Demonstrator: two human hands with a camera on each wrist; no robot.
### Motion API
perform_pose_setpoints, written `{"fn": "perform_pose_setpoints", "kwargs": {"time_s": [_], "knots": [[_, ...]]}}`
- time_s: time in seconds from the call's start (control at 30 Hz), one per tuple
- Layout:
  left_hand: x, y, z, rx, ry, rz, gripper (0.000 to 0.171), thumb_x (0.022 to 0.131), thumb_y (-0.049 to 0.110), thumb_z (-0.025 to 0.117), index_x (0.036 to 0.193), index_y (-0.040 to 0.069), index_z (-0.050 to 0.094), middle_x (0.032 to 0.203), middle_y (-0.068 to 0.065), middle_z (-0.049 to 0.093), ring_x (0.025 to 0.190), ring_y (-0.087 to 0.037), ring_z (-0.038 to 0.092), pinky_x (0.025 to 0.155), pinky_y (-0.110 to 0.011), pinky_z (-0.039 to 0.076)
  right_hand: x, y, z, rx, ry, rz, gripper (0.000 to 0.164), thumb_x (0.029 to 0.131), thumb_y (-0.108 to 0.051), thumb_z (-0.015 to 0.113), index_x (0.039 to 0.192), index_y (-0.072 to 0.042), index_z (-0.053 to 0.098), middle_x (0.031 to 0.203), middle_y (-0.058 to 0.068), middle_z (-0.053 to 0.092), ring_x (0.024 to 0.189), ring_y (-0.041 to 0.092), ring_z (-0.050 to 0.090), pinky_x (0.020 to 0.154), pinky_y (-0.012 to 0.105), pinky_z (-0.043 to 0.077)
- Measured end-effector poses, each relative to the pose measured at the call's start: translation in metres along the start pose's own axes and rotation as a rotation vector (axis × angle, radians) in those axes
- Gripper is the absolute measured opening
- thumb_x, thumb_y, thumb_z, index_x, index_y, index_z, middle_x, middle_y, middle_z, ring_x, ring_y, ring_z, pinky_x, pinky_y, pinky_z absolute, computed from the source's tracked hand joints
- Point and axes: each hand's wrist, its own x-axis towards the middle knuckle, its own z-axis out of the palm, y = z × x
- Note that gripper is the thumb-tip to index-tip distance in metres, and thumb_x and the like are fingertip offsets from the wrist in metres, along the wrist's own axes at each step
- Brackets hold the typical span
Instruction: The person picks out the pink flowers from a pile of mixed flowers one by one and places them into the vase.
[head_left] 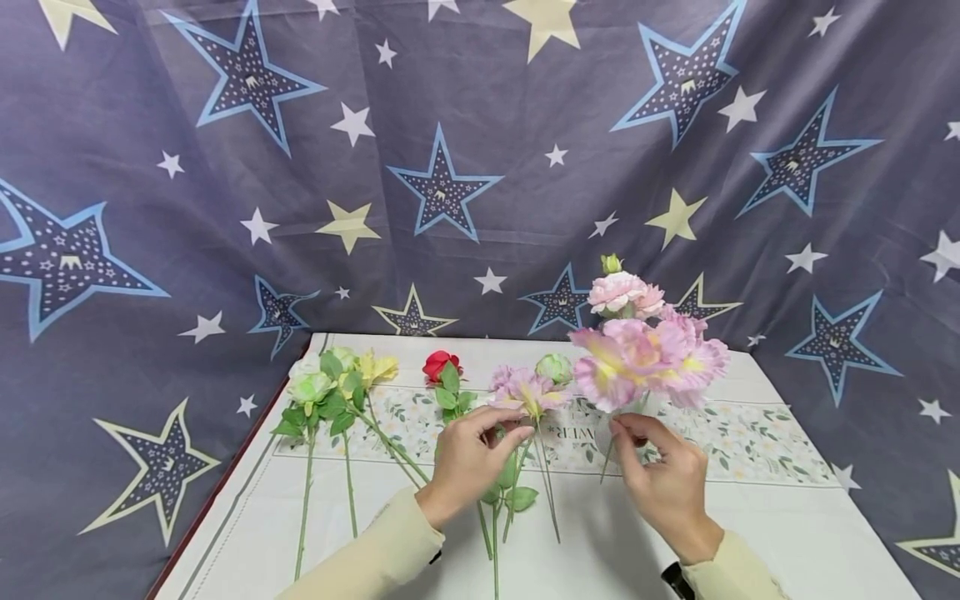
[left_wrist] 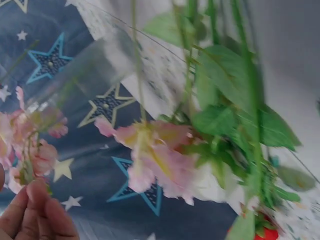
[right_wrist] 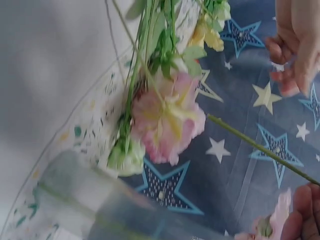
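My right hand (head_left: 667, 475) pinches the thin stem (right_wrist: 260, 147) of a large pink-and-yellow flower (head_left: 626, 358). Behind that bloom, pale pink flowers (head_left: 626, 293) stand upright in a clear vase (right_wrist: 65, 180), mostly hidden in the head view. My left hand (head_left: 476, 454), its fingers loosely bent, hovers over the lying stems with nothing visible in its grasp. Just beyond it lies another pink-and-yellow flower (head_left: 531, 390), seen from beneath in the right wrist view. A pale green rose (head_left: 555, 367) is beside that bloom.
White-green roses (head_left: 310, 385) and a yellow flower (head_left: 377, 367) lie on the left of the white table (head_left: 795, 542). A red rose (head_left: 442, 367) lies nearer the middle. A floral printed band (head_left: 750, 442) crosses the table. Behind hangs a star-patterned curtain (head_left: 525, 242).
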Motion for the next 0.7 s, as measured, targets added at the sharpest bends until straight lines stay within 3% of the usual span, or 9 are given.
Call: {"fn": "perform_pose_setpoints", "kwargs": {"time_s": [0.37,0.7], "knots": [[-0.004,-0.018,-0.024,0.177,-0.018,-0.132,0.023,0.083,0.038,0.073,0.101,0.022,0.073,0.096,0.007,0.070,0.081,-0.012,0.064,0.066,-0.032,0.051,0.020,0.010,-0.024,-0.038,0.108,0.035,0.013,0.069,0.008,0.072,0.080,0.001,0.071,0.064,0.008,0.065,0.059,0.004,0.055,0.063,0.012,0.042],[-0.014,-0.033,-0.039,0.230,-0.028,-0.214,0.029,0.083,0.041,0.073,0.103,0.020,0.073,0.095,0.005,0.070,0.078,-0.012,0.062,0.065,-0.031,0.049,0.029,0.025,-0.041,-0.066,0.179,0.041,0.008,0.071,0.003,0.073,0.079,0.002,0.072,0.068,0.015,0.068,0.063,-0.002,0.059,0.067,0.009,0.042]]}}
